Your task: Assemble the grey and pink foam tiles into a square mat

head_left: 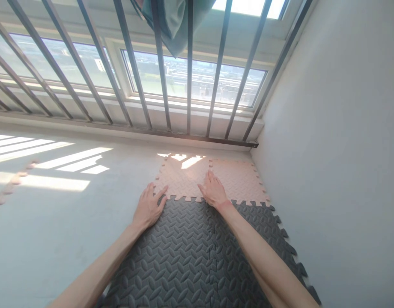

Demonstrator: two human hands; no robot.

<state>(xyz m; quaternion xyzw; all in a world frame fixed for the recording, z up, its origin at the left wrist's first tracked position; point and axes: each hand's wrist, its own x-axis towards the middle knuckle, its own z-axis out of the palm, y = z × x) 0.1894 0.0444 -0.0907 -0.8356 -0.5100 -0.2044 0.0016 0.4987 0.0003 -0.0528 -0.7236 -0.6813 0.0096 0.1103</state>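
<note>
Two pink foam puzzle mats point(238, 179) lie side by side on the floor in the corner, interlocked with dark grey foam mats point(184, 252) nearer to me. My left hand point(148, 207) lies flat with fingers spread on the left edge, across the seam between the grey mat and the left pink mat. My right hand point(213, 190) rests flat, fingers stretched, on the pink mats near their middle joint and the seam with the grey mat. Neither hand holds anything.
A white wall point(338, 149) rises right beside the mats. Slanted metal bars point(189, 85) stand before a window ledge ahead. Teal cloth point(174, 25) hangs at the top. Another pink mat edge point(10, 184) lies far left on the grey floor point(62, 222).
</note>
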